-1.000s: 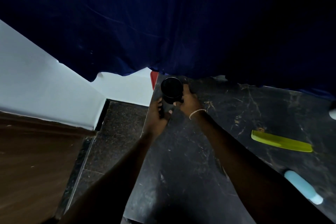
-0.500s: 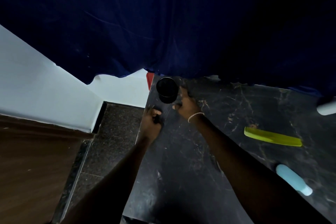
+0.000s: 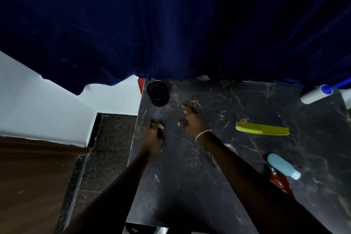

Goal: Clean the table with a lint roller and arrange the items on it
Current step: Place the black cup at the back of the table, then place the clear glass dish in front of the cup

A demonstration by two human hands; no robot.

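Hands over the dark marble table, lint roller at the far right.

The black cup (image 3: 158, 93) stood at the far-left corner of the table (image 3: 190, 186). The left hand (image 3: 152, 135) was curled, contents unclear; the right hand (image 3: 191, 121), open and empty, lay nearer the lint roller (image 3: 316, 94), its long axis running left-near to right-far, beyond the green comb (image 3: 262, 128).

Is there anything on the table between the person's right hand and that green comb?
No. In the head view, only bare dark marble tabletop lies between the right hand and the green comb; the blue bottle sits nearer the camera.
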